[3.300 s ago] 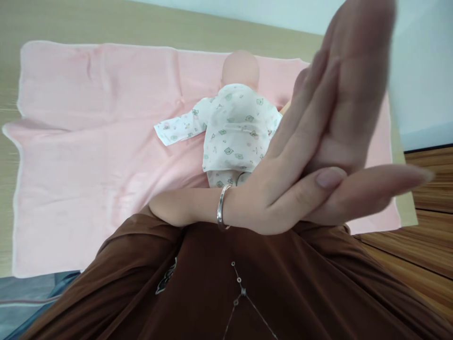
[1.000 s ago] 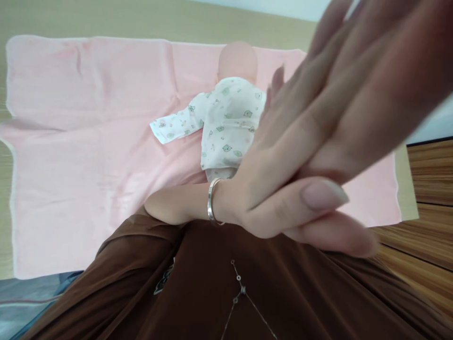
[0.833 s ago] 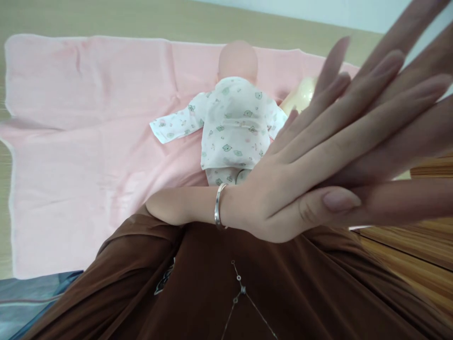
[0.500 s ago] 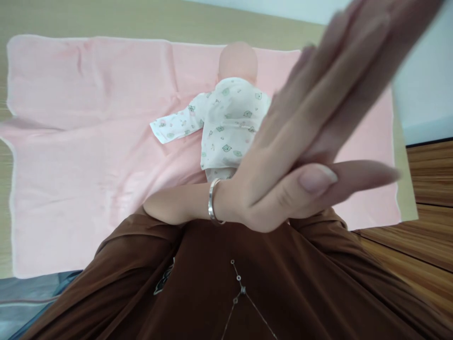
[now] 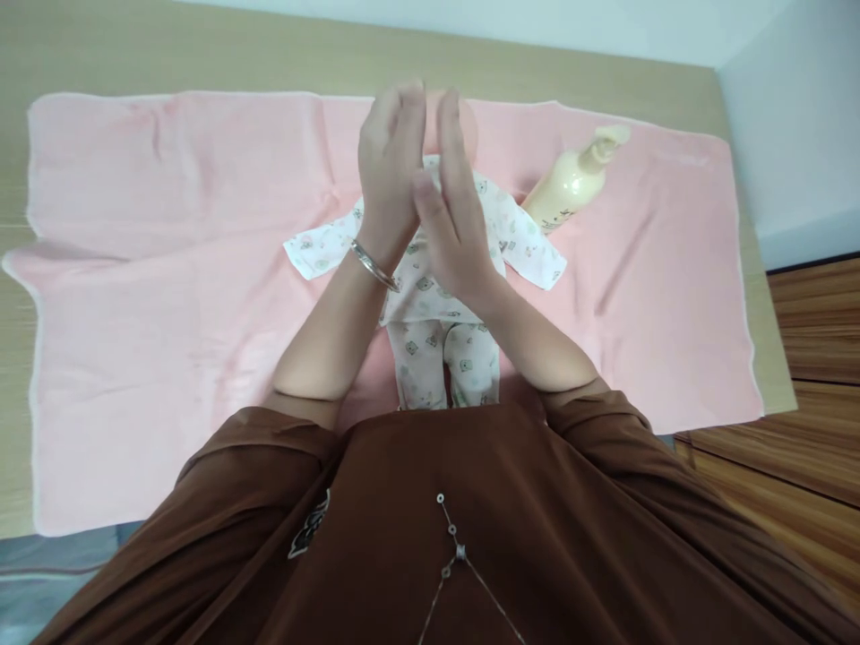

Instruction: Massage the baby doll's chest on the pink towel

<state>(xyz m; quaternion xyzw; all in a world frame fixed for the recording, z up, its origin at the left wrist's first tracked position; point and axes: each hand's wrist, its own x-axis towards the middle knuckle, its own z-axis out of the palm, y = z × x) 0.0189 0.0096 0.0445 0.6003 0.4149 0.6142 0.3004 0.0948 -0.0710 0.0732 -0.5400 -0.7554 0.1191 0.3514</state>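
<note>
Both hands are raised above a doll [image 5: 447,354] in white patterned clothes, which lies on a pink cloth [image 5: 134,340]. My left hand [image 5: 391,166], with a silver bracelet at the wrist, has its fingers stretched upward and slightly curved. Facing it, my right hand [image 5: 457,202] is also held with straight fingers, its thumb near my left palm. A narrow gap shows between the fingertips, and no object is visible in either hand. The hands partly cover the doll's head and upper body.
A cream pump bottle [image 5: 568,188] lies on the cloth beside the doll's right-side sleeve. The cloth covers a pale wooden table [image 5: 269,40]. Brown wooden drawers [image 5: 812,340] stand at the right, by a light wall.
My left hand has moved back from the right foreground to above the doll, and my right hand now shows beside it. The pump bottle and the doll's other sleeve have come into view.
</note>
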